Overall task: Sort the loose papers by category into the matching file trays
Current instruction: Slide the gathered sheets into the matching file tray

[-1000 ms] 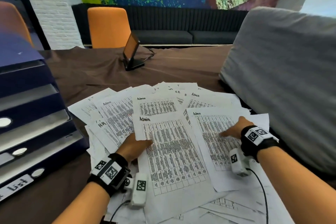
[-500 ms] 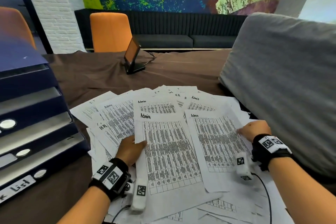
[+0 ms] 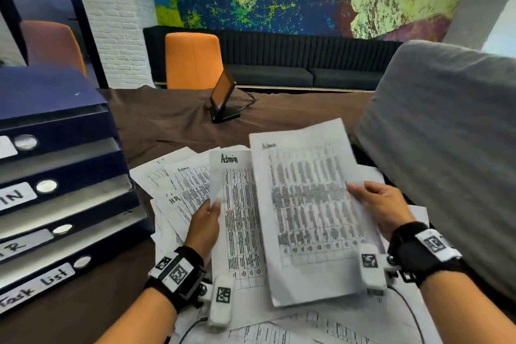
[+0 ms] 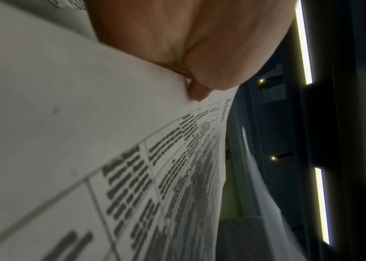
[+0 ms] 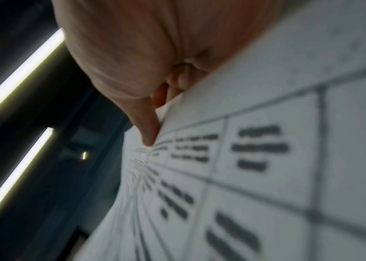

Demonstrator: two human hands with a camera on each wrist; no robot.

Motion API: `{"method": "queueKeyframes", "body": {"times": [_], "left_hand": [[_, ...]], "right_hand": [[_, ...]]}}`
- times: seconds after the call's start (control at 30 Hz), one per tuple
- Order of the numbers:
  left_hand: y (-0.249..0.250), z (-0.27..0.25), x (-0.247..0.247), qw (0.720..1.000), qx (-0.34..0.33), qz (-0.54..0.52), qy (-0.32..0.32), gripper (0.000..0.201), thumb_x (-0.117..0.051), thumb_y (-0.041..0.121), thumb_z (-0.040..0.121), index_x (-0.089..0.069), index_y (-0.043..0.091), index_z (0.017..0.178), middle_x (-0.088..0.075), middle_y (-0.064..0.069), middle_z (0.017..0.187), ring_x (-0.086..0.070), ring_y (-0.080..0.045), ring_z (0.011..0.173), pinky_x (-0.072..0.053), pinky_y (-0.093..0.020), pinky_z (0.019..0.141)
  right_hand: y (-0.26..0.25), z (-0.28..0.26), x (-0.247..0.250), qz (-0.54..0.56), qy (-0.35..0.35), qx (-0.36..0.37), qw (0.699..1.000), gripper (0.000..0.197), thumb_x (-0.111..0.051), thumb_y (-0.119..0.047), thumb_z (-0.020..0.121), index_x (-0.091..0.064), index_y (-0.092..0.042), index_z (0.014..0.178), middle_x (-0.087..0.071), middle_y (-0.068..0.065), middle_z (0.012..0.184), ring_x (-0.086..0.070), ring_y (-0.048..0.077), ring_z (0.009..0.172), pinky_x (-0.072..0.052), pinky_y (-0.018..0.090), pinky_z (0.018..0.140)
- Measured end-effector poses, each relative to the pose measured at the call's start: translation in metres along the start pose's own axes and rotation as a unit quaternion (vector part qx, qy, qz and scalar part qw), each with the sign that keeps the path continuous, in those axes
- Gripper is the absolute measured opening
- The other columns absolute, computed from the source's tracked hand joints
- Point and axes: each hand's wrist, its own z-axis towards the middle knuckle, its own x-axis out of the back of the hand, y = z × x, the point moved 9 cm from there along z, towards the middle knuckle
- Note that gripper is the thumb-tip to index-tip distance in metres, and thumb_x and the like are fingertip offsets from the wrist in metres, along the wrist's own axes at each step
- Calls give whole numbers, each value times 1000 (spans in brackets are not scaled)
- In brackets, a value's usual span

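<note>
Two printed sheets headed "Admin" are lifted off the pile. My left hand (image 3: 208,220) pinches the left edge of one Admin sheet (image 3: 241,212), thumb on top; the left wrist view shows that sheet (image 4: 133,159) under my thumb. My right hand (image 3: 377,204) grips the right edge of the other Admin sheet (image 3: 310,204), which overlaps the first and is raised and blurred; it fills the right wrist view (image 5: 255,159). Loose papers (image 3: 178,176) marked Admin, HR and IT lie spread on the table. Stacked blue file trays (image 3: 64,176) with handwritten labels stand at the left.
A grey cushioned chair back (image 3: 446,148) rises close on the right. A small screen on a stand (image 3: 223,100) sits further back on the brown tablecloth (image 3: 167,120). Orange chairs (image 3: 192,60) stand behind the table. Cables trail from my wrist devices over the papers.
Both hands went from resting flat on the sheets to gripping them. The two Admin sheets came up off the pile, and the right one moved over the left one.
</note>
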Motion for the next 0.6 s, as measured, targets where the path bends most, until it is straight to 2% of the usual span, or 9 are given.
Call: {"method": "queueKeyframes", "body": {"times": [0.07, 0.1, 0.17, 0.23, 0.33, 0.4, 0.47, 0.53, 0.6], "left_hand": [[-2, 3, 1, 1000, 3, -21, 1, 32, -45, 26, 106, -61, 15, 132, -67, -8, 130, -61, -28, 122, -43, -52, 110], [-2, 5, 3, 1000, 1, -20, 3, 32, -47, 25, 105, -62, 15, 131, -67, -7, 129, -62, -28, 121, -43, -52, 110], [-2, 5, 8, 1000, 2, -4, 11, 25, -49, 22, 103, -69, 19, 118, -74, -6, 115, -68, -29, 110, -49, -53, 103], [-1, 4, 17, 1000, 8, 0, 28, 26, -46, 22, 104, -72, 23, 110, -75, -7, 108, -69, -31, 104, -52, -54, 98], [4, -3, 35, 998, 14, -30, 54, 32, -43, 31, 106, -70, 14, 113, -73, -13, 110, -68, -30, 100, -53, -46, 95], [4, -9, 39, 995, 36, -94, 12, 43, -42, 42, 105, -72, 11, 107, -73, -16, 107, -69, -31, 91, -53, -45, 89], [0, -15, 35, 990, 69, -115, -46, 47, -49, 50, 97, -70, 11, 115, -72, -18, 113, -69, -34, 94, -50, -50, 96], [-6, -18, 42, 990, 77, -96, -67, 53, -65, 46, 85, -65, 11, 125, -70, -19, 120, -68, -38, 103, -48, -52, 102], [-10, -18, 53, 988, 81, -117, -66, 56, -73, 38, 81, -62, 10, 129, -69, -19, 121, -66, -41, 111, -52, -51, 98]], "right_hand": [[12, -7, -32, -66, 1, -5, 998, 33, -77, -16, 83, -56, -7, 59, -47, -2, 53, -43, 11, 52, -35, 22, 50], [21, -10, -49, -94, 2, -12, 995, 31, -76, -15, 83, -56, -8, 59, -46, -4, 49, -41, 10, 46, -35, 22, 48], [41, -17, -90, -93, -45, -45, 994, 26, -73, -20, 82, -60, 0, 72, -49, 2, 56, -46, 13, 50, -38, 29, 53], [52, -25, -124, -56, -88, -88, 991, 23, -70, -22, 83, -64, 1, 85, -52, 6, 63, -49, 16, 53, -38, 29, 53], [46, -30, -155, -27, -99, -99, 990, 14, -67, -14, 86, -67, -3, 77, -52, 4, 60, -50, 18, 53, -38, 25, 53], [37, -29, -167, -27, -92, -80, 992, 18, -68, -12, 86, -64, -10, 68, -48, 0, 55, -45, 16, 50, -36, 24, 51], [35, -29, -170, -28, -86, -74, 993, 18, -68, -12, 86, -64, -10, 69, -47, 1, 56, -45, 17, 52, -35, 25, 52], [32, -33, -185, -29, -116, -71, 990, 16, -67, -13, 87, -65, -6, 73, -45, 4, 59, -44, 17, 53, -34, 26, 51], [29, -34, -197, -47, -132, -64, 988, 18, -67, -16, 87, -66, -3, 74, -46, 4, 59, -44, 17, 52, -35, 26, 50]]}}
